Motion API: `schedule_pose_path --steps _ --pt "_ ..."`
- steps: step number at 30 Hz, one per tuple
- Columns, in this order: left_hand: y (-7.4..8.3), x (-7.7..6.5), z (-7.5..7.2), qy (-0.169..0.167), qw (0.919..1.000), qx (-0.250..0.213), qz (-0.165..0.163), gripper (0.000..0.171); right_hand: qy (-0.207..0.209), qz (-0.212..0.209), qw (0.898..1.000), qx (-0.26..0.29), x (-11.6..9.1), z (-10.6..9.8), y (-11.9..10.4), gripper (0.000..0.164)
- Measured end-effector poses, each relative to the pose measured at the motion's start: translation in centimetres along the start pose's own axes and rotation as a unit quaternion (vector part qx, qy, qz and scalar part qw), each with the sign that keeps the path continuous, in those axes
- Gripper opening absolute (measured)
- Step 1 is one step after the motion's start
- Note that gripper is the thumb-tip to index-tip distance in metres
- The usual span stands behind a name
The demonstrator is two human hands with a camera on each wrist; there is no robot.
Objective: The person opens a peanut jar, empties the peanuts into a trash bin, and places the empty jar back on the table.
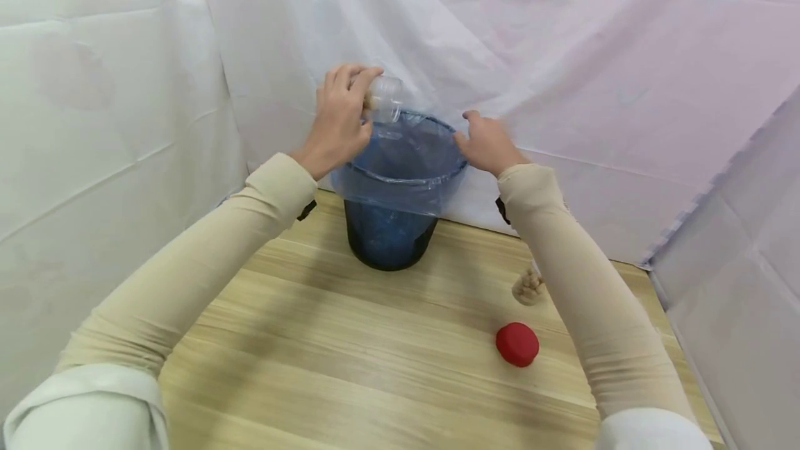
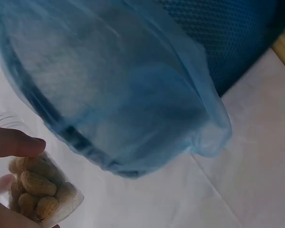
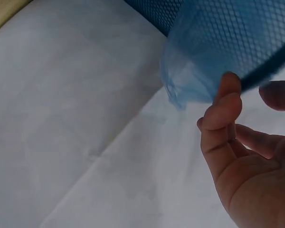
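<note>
Left hand (image 1: 339, 115) clamped on clear round plastic jar (image 1: 389, 98), tan peanuts (image 2: 38, 184) inside; likely light, slippery; hold mid-body. Right hand (image 1: 490, 144): thumb, fingers apart.

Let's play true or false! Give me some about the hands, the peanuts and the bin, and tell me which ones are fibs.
1. The left hand holds a clear jar. True.
2. That jar is empty. False: peanuts show inside it.
3. A blue plastic bag hangs over the rim of the mesh bin. True.
4. A red lid lies on the tabletop. True.
5. Both hands touch that lid. False: the left one holds the jar, and the right hand is by the bin's rim.
6. Those are the only peanuts. False: another container holds some, partly behind the right sleeve.
</note>
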State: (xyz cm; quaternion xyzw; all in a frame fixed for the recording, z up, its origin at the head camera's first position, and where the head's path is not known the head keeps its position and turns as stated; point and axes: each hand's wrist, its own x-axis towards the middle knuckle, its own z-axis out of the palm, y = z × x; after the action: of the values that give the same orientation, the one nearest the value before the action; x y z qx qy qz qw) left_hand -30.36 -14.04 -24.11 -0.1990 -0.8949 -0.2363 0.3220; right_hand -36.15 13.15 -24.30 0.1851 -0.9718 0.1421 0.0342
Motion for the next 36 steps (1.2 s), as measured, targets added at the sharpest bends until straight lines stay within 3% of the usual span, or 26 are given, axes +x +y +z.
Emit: schedule_pose_path --steps 5,11,20,30,36 --pt "-1.0 0.4 -0.1 -0.029 0.9988 0.037 0.014 0.067 0.005 -0.001 1.0 0.003 0.6 1.3 -0.4 0.054" --pt "-1.5 0.7 -0.1 -0.062 0.9955 0.069 0.019 0.071 -0.022 0.02 0.999 0.015 0.8 1.8 -0.9 0.052" --pt "-2.3 0.8 -0.1 -0.076 0.9874 0.134 0.038 0.068 -0.043 0.058 0.997 0.026 1.0 1.7 -2.0 0.056" --pt "-2.9 0.8 0.3 -0.061 0.9821 0.156 0.087 0.059 -0.038 0.068 0.997 0.022 1.4 1.8 -2.1 0.055" --pt "-3.2 0.6 0.6 -0.044 0.9747 0.182 0.121 0.051 -0.039 0.071 0.996 0.029 1.7 2.2 -2.3 0.056"
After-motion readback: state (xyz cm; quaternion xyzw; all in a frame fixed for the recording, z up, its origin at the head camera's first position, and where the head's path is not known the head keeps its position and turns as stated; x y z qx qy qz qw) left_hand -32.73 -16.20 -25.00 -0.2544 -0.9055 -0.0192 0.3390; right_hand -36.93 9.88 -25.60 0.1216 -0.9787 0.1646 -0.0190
